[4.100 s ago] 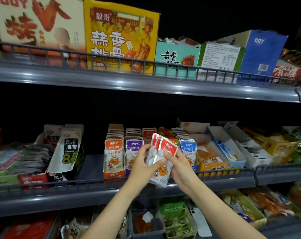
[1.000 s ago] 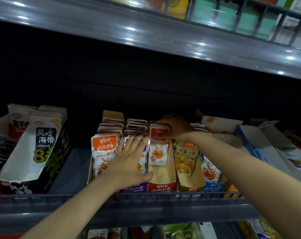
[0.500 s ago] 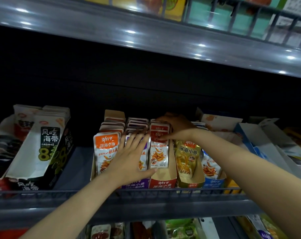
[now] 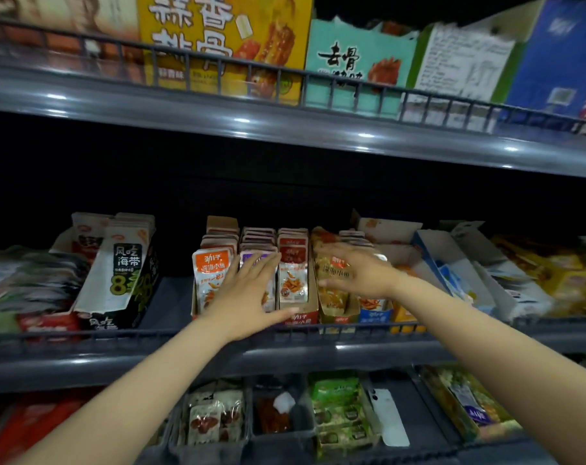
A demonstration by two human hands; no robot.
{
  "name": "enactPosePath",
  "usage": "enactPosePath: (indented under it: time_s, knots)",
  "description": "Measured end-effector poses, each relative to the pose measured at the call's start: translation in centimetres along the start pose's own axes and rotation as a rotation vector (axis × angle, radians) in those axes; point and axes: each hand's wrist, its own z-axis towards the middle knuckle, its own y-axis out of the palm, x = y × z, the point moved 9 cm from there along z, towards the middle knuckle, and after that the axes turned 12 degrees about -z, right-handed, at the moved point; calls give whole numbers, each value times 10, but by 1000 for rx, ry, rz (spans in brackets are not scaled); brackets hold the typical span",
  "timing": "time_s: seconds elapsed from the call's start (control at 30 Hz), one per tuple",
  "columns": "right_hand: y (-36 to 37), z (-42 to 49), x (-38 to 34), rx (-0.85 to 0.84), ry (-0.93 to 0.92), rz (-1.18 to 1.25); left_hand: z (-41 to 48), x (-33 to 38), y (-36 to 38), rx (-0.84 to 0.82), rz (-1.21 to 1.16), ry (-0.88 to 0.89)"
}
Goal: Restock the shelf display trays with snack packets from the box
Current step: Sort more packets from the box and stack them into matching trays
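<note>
Left hand (image 4: 248,297) is resting on purple packets (image 4: 258,238), fingers straight. Right hand (image 4: 358,273), three o'clock of it, is hovering, blurred, fingers seemingly loose.

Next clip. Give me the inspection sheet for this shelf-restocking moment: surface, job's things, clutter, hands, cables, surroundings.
Surface: grey metal shelf with a wire front rail.
Job's things: brown cardboard display trays in a row, holding upright orange-topped packets, purple-topped packets, red-topped packets and yellow packets; supply box not identifiable.
Clutter: black-and-white kelp carton left of the row; white phone on the shelf below.
Grippers: left hand open, fingers spread before the purple-topped packets; right hand open, blurred, before the yellow packets; neither holds anything.
Cables: nothing seen.
Surroundings: upper shelf carrying a large yellow box and a teal box.
</note>
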Motion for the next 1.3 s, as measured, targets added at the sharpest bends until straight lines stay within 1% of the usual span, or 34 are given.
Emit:
enactPosePath:
  time_s: [0.13,0.2,0.3,0.53,0.67,0.77,0.9,1.07,1.2,1.3]
  knots:
    - [21,-53,-13,12,-12,13,-43,17,2,14,-26,25]
    - [39,-77,-18,-14,-10,45,-64,19,14,-25,-53,30]
    - [77,-111,-24,-93,12,139,-97,12,42,-94,-102,-20]
    - [195,-170,-39,-275,67,184,-171,-21,137,-340,-75,-174]
    - [270,-200,-44,-410,85,175,-212,-43,193,-455,-86,-260]
    - [325,-221,-43,-512,141,223,-236,-59,234,-547,-84,-322]
    - [384,-240,-44,-551,189,258,-268,-81,284,-681,-62,-411]
    - [455,-262,-50,-678,243,356,-308,-102,333,-793,-96,-512]
    - [502,-280,-49,-758,357,477,-326,-111,365,-865,-138,-588]
    - [538,-294,-42,-797,514,599,-335,-117,387,-918,-164,-624]
